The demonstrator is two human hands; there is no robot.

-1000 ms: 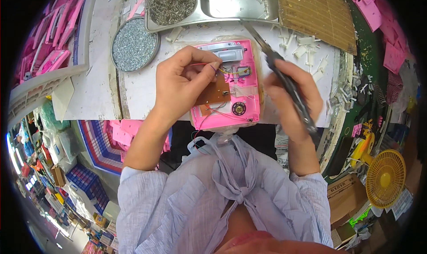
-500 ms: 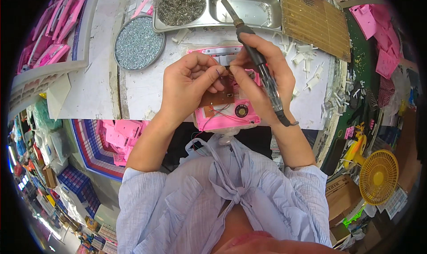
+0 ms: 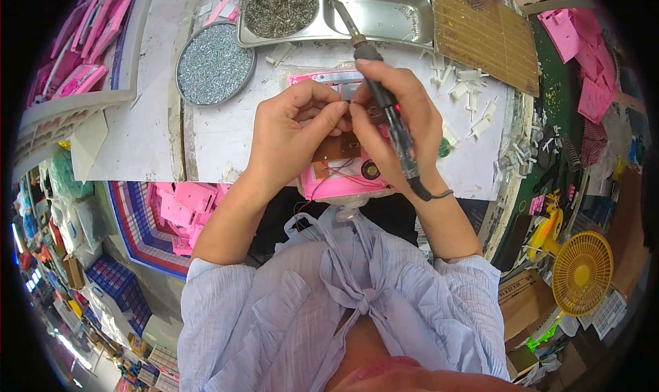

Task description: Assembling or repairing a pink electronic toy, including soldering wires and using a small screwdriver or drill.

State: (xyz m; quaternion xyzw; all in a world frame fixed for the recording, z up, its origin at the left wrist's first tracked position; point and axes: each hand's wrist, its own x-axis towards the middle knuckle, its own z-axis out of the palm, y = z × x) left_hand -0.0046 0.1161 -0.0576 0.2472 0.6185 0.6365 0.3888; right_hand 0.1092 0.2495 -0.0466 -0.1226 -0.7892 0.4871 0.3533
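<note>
My left hand [image 3: 292, 128] is closed, thumb and forefinger pinched over a pink plastic housing [image 3: 333, 188]. What sits in that pinch is too small to make out. My right hand [image 3: 422, 121] holds a soldering iron [image 3: 398, 128] between thumb and fingers, its metal tip pointing away from me over the steel tray. The right thumb and forefinger tips meet the left ones. Below the fingers a brown circuit board [image 3: 336, 149] lies in the housing, with thin wires and a round black part [image 3: 370, 169] beside it. My fingers partly hide the housing's far half.
A divided steel tray [image 3: 321, 31] with small metal parts stands beyond the housing. A round dish [image 3: 215, 64] of silvery pieces is at left, a brown corrugated sheet [image 3: 484, 38] at far right. White plastic pieces [image 3: 473, 90] lie scattered right. A basket [image 3: 137, 231] holds pink parts.
My right hand and the soldering iron have shifted slightly left and nearer me, and the iron has turned a little. The two hands' fingertips have come closer together. A green spot now shows beside the right hand.
</note>
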